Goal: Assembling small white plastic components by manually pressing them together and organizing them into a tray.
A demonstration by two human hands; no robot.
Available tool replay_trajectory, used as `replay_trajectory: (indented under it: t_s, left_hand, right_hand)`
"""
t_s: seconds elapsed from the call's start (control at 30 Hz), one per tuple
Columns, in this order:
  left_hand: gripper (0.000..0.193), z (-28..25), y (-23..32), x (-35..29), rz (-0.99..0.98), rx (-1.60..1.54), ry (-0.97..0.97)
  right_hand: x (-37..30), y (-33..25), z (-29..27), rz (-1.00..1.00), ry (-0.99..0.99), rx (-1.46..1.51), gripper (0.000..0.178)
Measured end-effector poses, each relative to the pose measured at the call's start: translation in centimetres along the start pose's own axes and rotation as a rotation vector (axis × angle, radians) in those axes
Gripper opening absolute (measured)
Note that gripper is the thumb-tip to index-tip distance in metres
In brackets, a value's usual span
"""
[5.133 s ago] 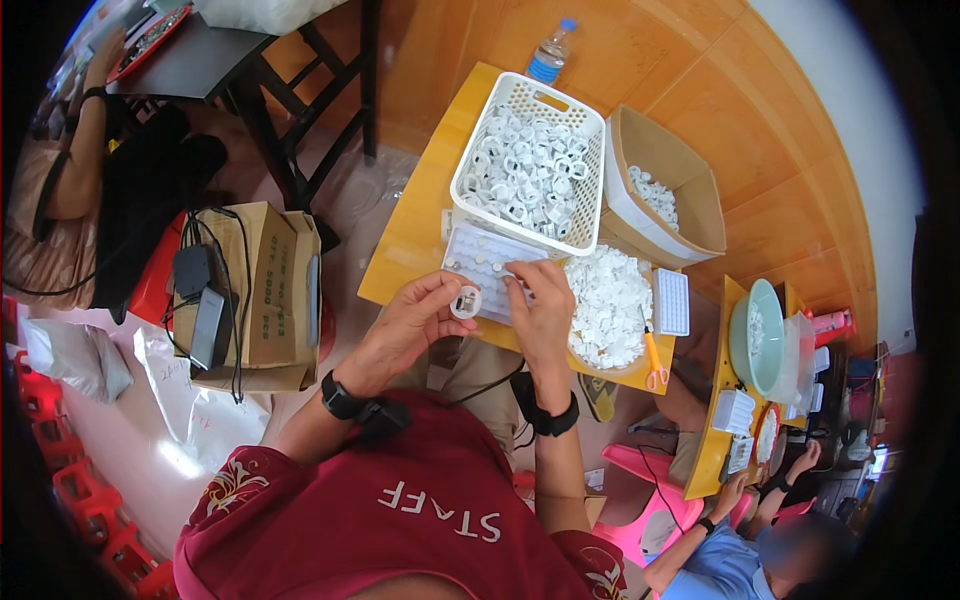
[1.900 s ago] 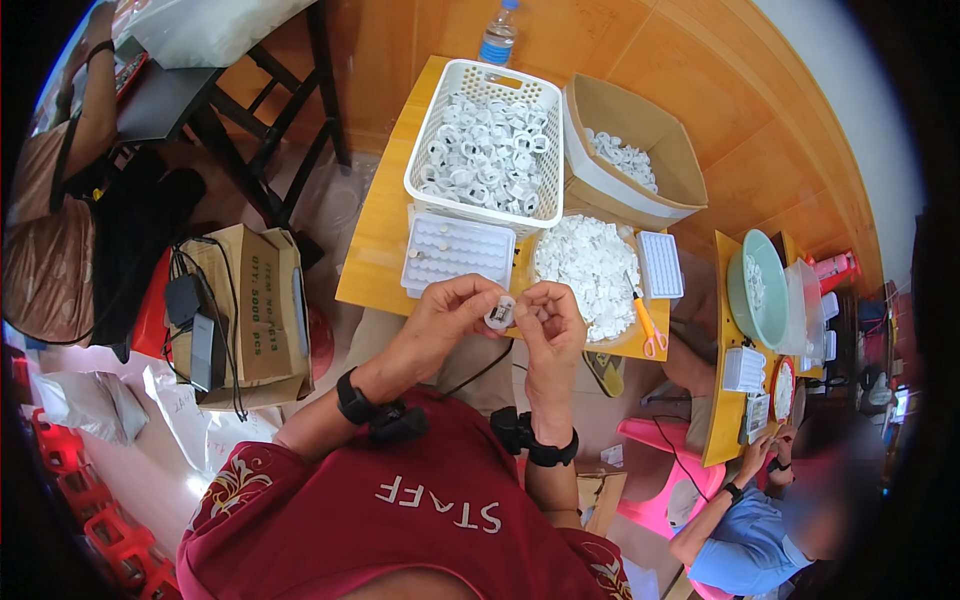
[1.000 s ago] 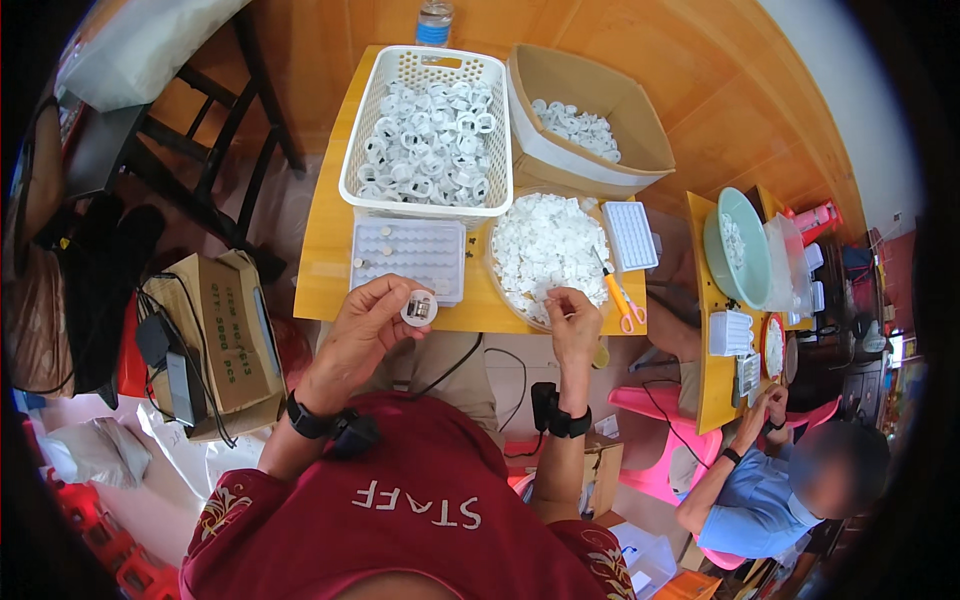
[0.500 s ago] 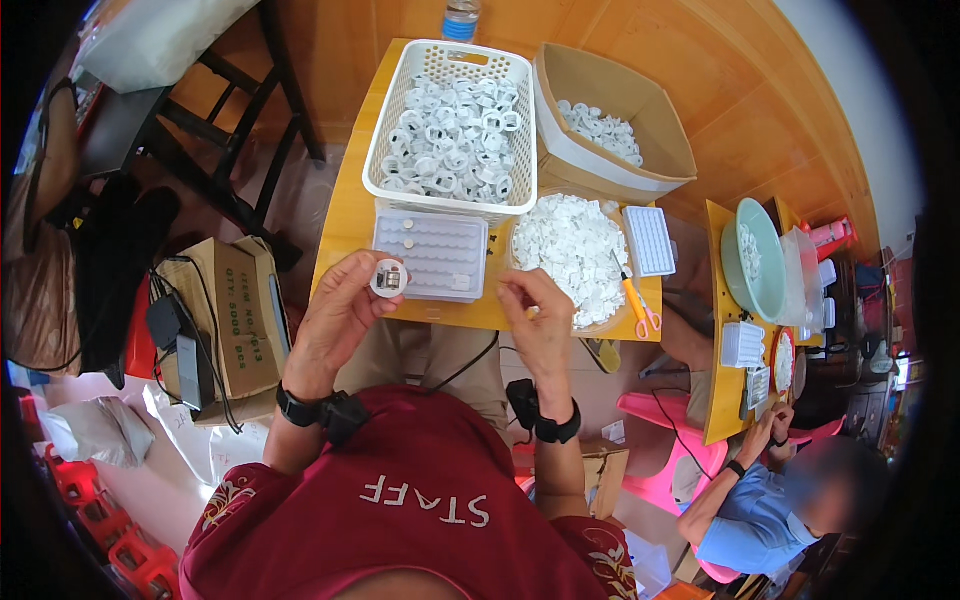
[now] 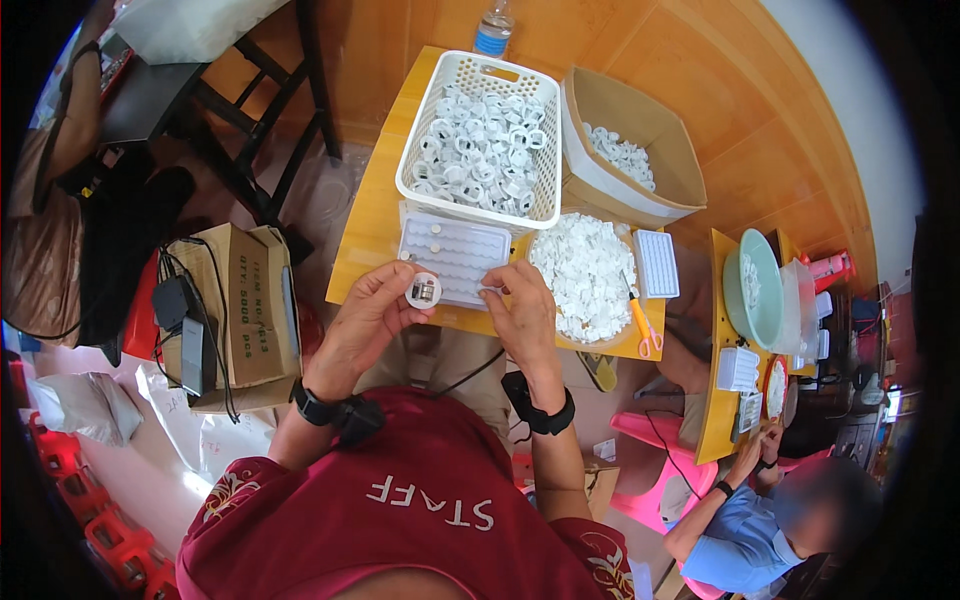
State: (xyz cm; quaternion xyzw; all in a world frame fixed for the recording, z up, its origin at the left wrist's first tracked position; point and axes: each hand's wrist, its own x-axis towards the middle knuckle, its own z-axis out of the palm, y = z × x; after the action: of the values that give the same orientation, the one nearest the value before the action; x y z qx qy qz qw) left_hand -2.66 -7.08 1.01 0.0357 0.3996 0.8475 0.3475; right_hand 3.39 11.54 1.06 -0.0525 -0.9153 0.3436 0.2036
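My left hand [image 5: 372, 312] pinches a small round white plastic housing [image 5: 423, 291] by its side. The housing's open face is turned up, showing metal parts inside. To its right, my right hand [image 5: 526, 318] is closed, thumb against fingertips; whatever lies between them is too small to make out. Both hands are over the near edge of a pale compartment tray [image 5: 452, 245], which has a few small round pieces at its far left. Right of the tray, a round dish holds a heap of small white plastic pieces [image 5: 580, 275].
Behind the tray stands a white basket [image 5: 408, 180] of ring-shaped white parts, beside a cardboard box [image 5: 640, 110] with more. Orange-handled scissors [image 5: 640, 318] lie across the dish's right side, near a white tray [image 5: 657, 264]. A co-worker [image 5: 745, 520] sits at another table on the right.
My right hand has come nearer to the housing in my left hand. The whole view has shifted slightly, so the table appears farther right and lower.
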Motion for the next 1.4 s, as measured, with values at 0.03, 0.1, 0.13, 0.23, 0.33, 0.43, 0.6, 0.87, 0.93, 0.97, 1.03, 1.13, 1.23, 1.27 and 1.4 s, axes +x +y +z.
replay_trajectory:
  t_s: [0.03, 0.1, 0.13, 0.23, 0.33, 0.43, 0.6, 0.87, 0.93, 0.97, 1.03, 1.13, 1.23, 1.27, 1.4]
  left_hand:
    - [0.027, 0.1, 0.0, 0.0, -0.009, -0.003, -0.001]
    - [0.027, 0.3, -0.1, 0.0, -0.011, 0.001, 0.004]
    - [0.026, 0.4, -0.2, 0.0, -0.017, 0.006, 0.010]
    - [0.026, 0.4, -0.4, 0.1, -0.054, 0.033, -0.021]
    - [0.025, 0.6, -0.6, 0.1, -0.079, 0.046, -0.022]
    - [0.024, 0.9, -0.9, 0.3, -0.089, 0.082, -0.033]
    - [0.024, 1.2, -1.3, 0.5, -0.110, 0.147, -0.040]
    - [0.018, 1.5, -1.8, 0.5, -0.077, 0.180, -0.076]
    - [0.018, 1.5, -1.7, 0.3, -0.074, 0.182, -0.075]
    - [0.018, 1.4, -1.7, 0.3, -0.073, 0.182, -0.074]
    - [0.017, 1.2, -1.9, 0.4, -0.066, 0.202, -0.080]
    - [0.017, 1.1, -1.7, 0.3, -0.093, 0.240, -0.089]
    - [0.017, 1.4, -1.5, 0.2, -0.093, 0.255, -0.081]
    - [0.017, 1.4, -1.6, 0.2, -0.093, 0.254, -0.081]
    - [0.018, 1.3, -1.7, 0.2, -0.101, 0.245, -0.084]
  right_hand:
    - [0.1, 0.0, 0.0, -0.004, 0.000, -0.001, 0.012]
    - [0.2, 0.2, -0.1, 0.021, -0.047, 0.111, 0.010]
    - [0.2, 0.4, -0.1, 0.019, -0.047, 0.110, 0.010]
    - [0.4, 0.6, -0.4, 0.088, -0.054, 0.234, 0.010]
    - [0.4, 0.7, -0.9, 0.157, -0.026, 0.281, 0.009]
    - [0.0, 0.1, -1.6, 0.281, -0.021, 0.575, 0.009]
    - [-1.0, -2.7, -2.1, 0.148, -0.099, 0.639, 0.008]
    - [-1.1, -4.3, -2.2, 0.066, -0.122, 0.482, 0.010]
    - [-1.1, -4.6, -2.4, 0.065, -0.125, 0.463, 0.010]
    - [-1.0, -4.6, -2.4, 0.058, -0.132, 0.456, 0.010]
    - [-1.0, -4.5, -2.5, 0.048, -0.139, 0.449, 0.011]
    - [-1.0, -4.1, -2.4, 0.021, -0.147, 0.431, 0.011]
    - [-1.0, -4.0, -2.5, -0.004, -0.167, 0.421, 0.011]
    - [-1.0, -4.0, -2.5, -0.004, -0.173, 0.421, 0.012]
    - [-1.2, -4.1, -2.4, 0.002, -0.163, 0.394, 0.012]
